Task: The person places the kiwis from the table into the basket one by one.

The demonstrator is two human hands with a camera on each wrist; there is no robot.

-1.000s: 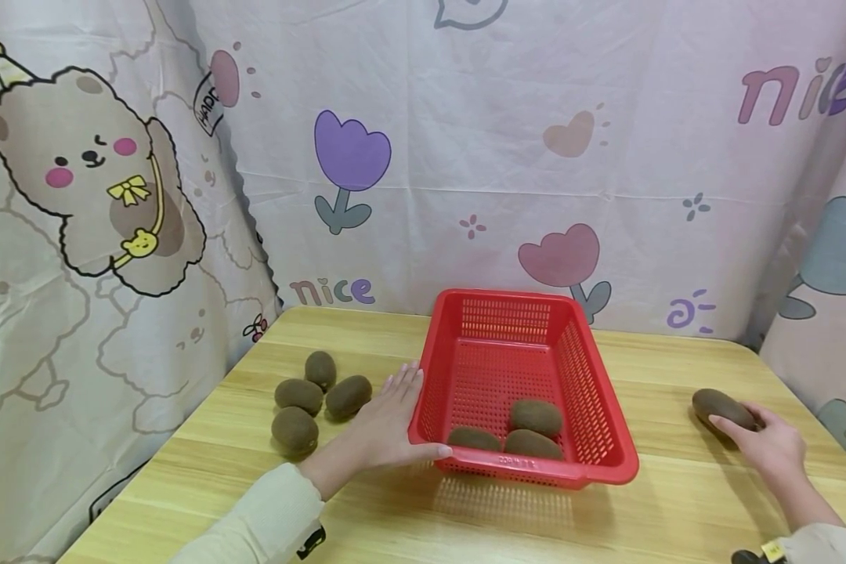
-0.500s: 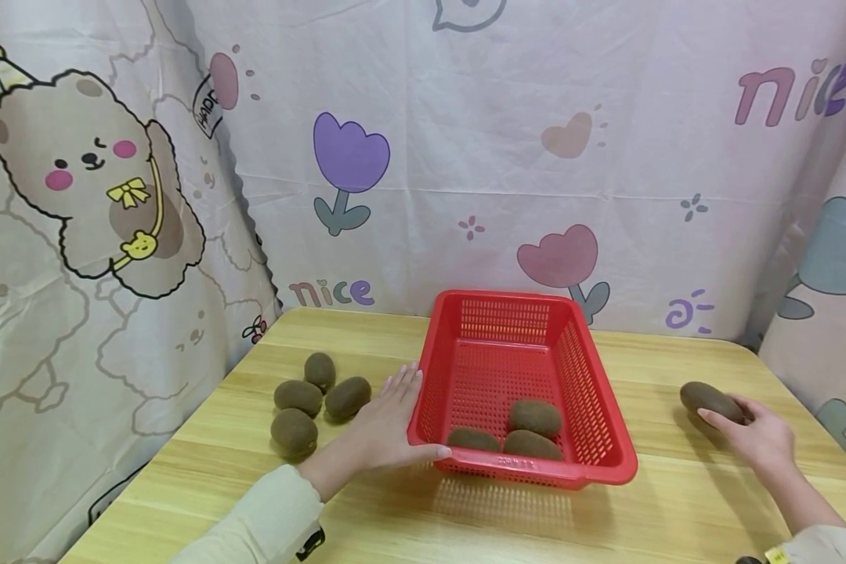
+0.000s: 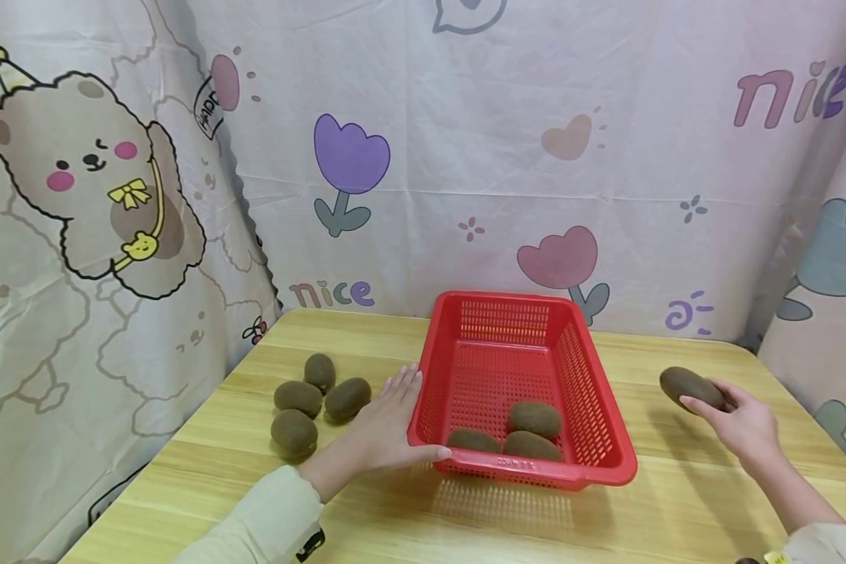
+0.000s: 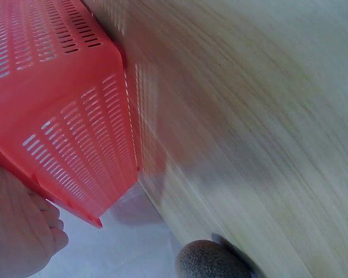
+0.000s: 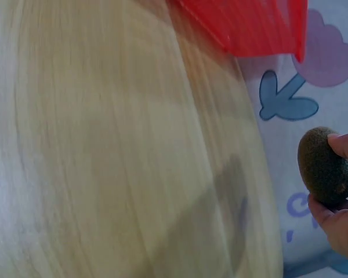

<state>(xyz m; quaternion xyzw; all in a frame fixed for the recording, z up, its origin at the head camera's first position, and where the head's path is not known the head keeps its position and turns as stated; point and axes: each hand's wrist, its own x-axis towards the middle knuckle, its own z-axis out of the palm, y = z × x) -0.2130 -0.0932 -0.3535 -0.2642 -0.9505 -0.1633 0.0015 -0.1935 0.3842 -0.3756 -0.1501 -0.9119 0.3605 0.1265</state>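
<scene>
One kiwi (image 3: 691, 386) is being pinched at its near end between thumb and fingers of the right hand (image 3: 747, 423), off the table (image 3: 395, 517), right of the red basket (image 3: 592, 472) and apart from it. Left hand (image 3: 384, 431): nothing is being pinched; fingers are lying along the left rim, thumb over the front one, so the basket is apparently being braced. Three kiwis (image 3: 534, 420) are sitting at its near end; four loose kiwis (image 3: 348, 398) are lying on the table, left.

Judgement: a lift-and-carry is being done. Grip should be firm, not squeezing; with only one end being held, tilt or slip is being risked. Right rim needs clearing; lowering is preferable to dropping. Light bracing is advised, lest the basket be skewed.
</scene>
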